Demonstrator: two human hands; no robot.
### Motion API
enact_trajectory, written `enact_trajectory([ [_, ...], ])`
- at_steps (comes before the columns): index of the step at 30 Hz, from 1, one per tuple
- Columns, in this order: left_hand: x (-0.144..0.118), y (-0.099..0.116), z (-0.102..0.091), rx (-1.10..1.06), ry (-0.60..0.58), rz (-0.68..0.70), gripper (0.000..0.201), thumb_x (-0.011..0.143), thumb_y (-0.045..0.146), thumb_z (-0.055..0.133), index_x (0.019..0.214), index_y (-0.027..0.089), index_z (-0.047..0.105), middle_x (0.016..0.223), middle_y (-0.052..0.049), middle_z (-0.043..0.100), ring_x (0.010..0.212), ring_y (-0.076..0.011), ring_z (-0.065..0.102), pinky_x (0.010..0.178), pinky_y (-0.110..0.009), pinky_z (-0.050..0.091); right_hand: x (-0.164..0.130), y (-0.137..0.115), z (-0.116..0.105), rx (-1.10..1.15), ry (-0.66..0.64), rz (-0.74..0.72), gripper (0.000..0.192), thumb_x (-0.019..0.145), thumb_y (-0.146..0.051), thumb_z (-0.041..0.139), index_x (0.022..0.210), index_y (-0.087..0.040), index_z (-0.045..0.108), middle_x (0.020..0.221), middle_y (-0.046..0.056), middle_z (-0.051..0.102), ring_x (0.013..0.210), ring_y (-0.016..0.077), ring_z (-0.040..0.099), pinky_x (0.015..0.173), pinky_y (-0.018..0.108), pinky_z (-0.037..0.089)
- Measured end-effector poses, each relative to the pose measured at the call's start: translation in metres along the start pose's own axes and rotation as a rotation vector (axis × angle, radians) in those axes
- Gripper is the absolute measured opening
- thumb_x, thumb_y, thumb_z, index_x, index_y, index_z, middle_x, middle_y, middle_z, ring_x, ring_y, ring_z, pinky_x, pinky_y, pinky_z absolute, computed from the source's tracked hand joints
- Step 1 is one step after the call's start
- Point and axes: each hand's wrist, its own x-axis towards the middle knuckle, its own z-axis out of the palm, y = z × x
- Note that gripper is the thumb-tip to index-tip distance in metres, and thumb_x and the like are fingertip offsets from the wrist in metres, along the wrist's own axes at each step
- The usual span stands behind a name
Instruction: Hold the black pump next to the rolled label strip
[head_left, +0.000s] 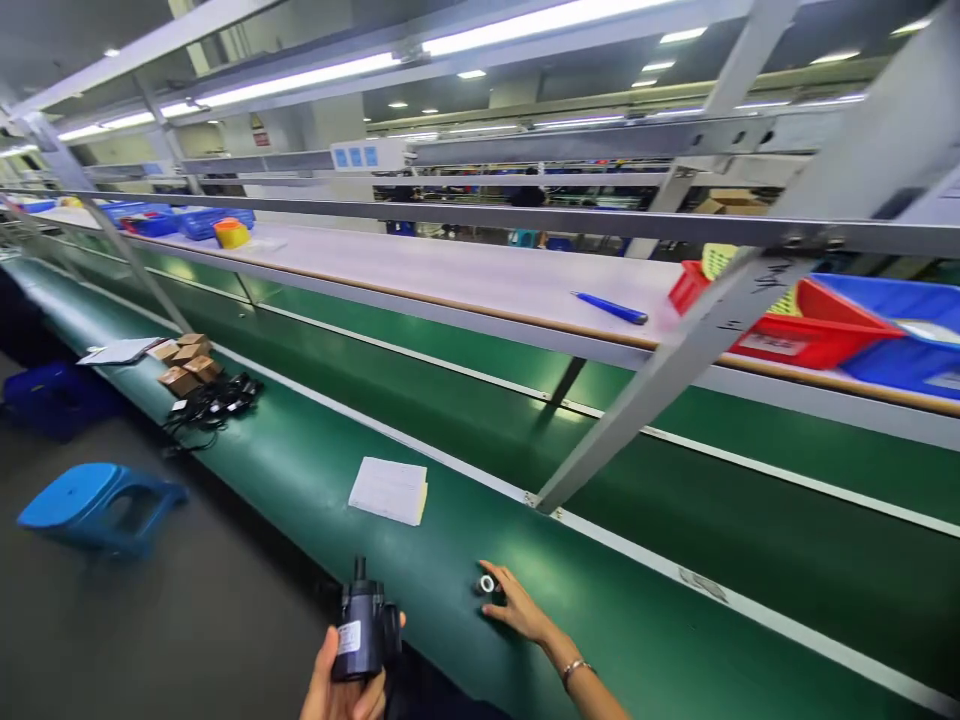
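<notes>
Long green conveyor bench [315, 470] carries a white paper stack [388, 490], small brown cardboard boxes [187, 362], tangled black cables [214, 402], a white sheet [118, 351], and a small silver-black ring part [487, 584].

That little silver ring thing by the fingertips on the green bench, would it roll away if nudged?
Probably. The small ring looks round and metallic, lying on the smooth green bench, so a nudge from the right hand could send it rolling or sliding. It seems light and stiff for its size. It is so small that fingertips might fumble it.
</notes>
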Motion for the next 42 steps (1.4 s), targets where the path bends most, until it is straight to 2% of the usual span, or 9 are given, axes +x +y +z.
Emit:
enact_trajectory([
  [4,-0.001,0.004,0.014,0.010,0.037,0.133,0.060,0.078,0.059,0.077,0.108,0.007,0.075,0.062,-0.002,0.059,0.047,-0.0031,0.030,0.047,-0.018,0.024,0.010,-0.020,0.013,0.078,0.014,0.018,0.031,0.095,-0.045,0.064,0.104,-0.015,0.067,0.104,0.007,0.071,0.100,0.0236,0.067,0.095,0.048,0.052],
  [6,-0.001,0.008,0.021,0.025,0.086,0.204,0.057,0.080,0.057,0.076,0.113,0.011,0.070,0.089,-0.010,0.070,0.050,-0.0031,0.037,0.049,-0.019,0.026,0.011,-0.042,0.004,0.131,0.023,0.012,0.040,0.095,-0.053,0.060,0.105,-0.016,0.067,0.098,0.007,0.071,0.092,0.0234,0.068,0.092,0.048,0.053],
  [9,0.000,0.016,0.031,0.115,0.089,0.289,0.055,0.083,0.056,0.072,0.121,0.018,0.061,0.115,-0.014,0.069,0.052,-0.0040,0.045,0.050,-0.022,0.026,0.003,-0.087,-0.025,0.218,0.028,-0.046,0.051,0.091,-0.065,0.057,0.110,-0.019,0.068,0.107,0.009,0.072,0.099,0.0277,0.067,0.097,0.047,0.050],
  [11,-0.001,0.022,0.036,0.194,0.062,0.321,0.052,0.084,0.055,0.072,0.121,0.022,0.055,0.113,-0.011,0.068,0.055,-0.0059,0.051,0.052,-0.023,0.028,-0.007,-0.121,-0.048,0.259,0.024,-0.071,0.049,0.090,-0.065,0.059,0.112,-0.022,0.070,0.108,0.009,0.072,0.100,0.0283,0.065,0.095,0.043,0.050],
  [15,-0.004,0.027,0.045,0.313,0.012,0.333,0.055,0.083,0.051,0.073,0.123,0.026,0.044,0.089,0.000,0.065,0.059,-0.0097,0.058,0.056,-0.025,0.034,-0.033,-0.183,-0.077,0.388,0.061,-0.109,0.041,0.093,-0.060,0.060,0.113,-0.025,0.068,0.090,0.004,0.068,0.075,0.0209,0.059,0.076,0.036,0.051],
  [22,-0.006,0.026,0.058,0.381,-0.011,0.340,0.058,0.085,0.048,0.071,0.127,0.026,0.038,0.085,0.001,0.063,0.059,-0.0101,0.058,0.056,-0.025,0.035,-0.065,-0.255,-0.072,0.821,0.003,-0.091,0.035,0.080,-0.055,0.078,0.098,-0.026,0.070,0.093,0.002,0.064,0.063,0.0136,0.057,0.065,0.031,0.050],
  [31,-0.009,0.029,0.057,0.374,0.014,0.352,0.050,0.088,0.047,0.069,0.125,0.026,0.042,0.085,0.001,0.060,0.062,-0.0101,0.056,0.057,-0.025,0.035,-0.072,-0.272,-0.064,0.911,-0.120,-0.080,0.039,0.082,-0.059,0.073,0.098,-0.024,0.071,0.084,0.005,0.066,0.068,0.0202,0.062,0.071,0.037,0.052],
  [37,-0.015,0.030,0.057,0.348,0.060,0.384,0.053,0.087,0.049,0.069,0.126,0.027,0.041,0.082,0.003,0.059,0.059,-0.0090,0.053,0.056,-0.025,0.031,-0.074,-0.273,-0.061,0.902,-0.122,-0.097,0.039,0.081,-0.059,0.075,0.099,-0.024,0.071,0.090,0.004,0.065,0.070,0.0189,0.061,0.073,0.036,0.051],
  [42,-0.019,0.028,0.053,0.329,0.085,0.408,0.053,0.087,0.050,0.070,0.125,0.027,0.041,0.082,0.003,0.057,0.059,-0.0087,0.052,0.058,-0.026,0.031,-0.073,-0.274,-0.061,0.883,-0.121,-0.098,0.034,0.085,-0.057,0.071,0.095,-0.024,0.070,0.094,0.005,0.065,0.067,0.0159,0.053,0.065,0.032,0.048],
])
